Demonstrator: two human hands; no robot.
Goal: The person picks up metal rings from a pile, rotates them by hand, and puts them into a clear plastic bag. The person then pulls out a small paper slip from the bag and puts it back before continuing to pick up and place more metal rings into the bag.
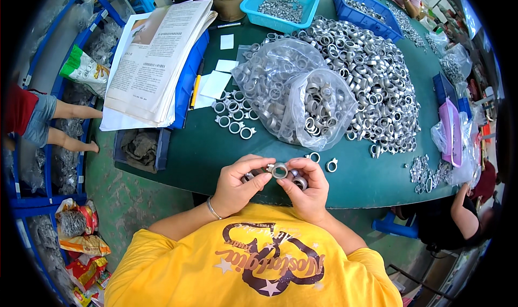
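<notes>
A small metal ring with a side lug (pixel 279 170) is held up between my two hands over the table's near edge. My left hand (pixel 236 187) pinches its lug side with thumb and fingertips, and more metal shows in those curled fingers. My right hand (pixel 311 192) is closed as well, its fingertips at the ring's other side. Another metal ring (pixel 300 183) is tucked in that right hand. Just beyond my fingers, loose rings (pixel 332 166) lie on the green table (pixel 199 169). A clear plastic bag (pixel 318 118) holding similar rings stands farther back.
A large heap of rings (pixel 372 75) covers the back right. Blue baskets (pixel 253 8) of small metal parts stand beyond it. Papers (pixel 156 64) rest on a blue bin at the left, above a tray with a dark cloth (pixel 141 148). Other people sit or stand around.
</notes>
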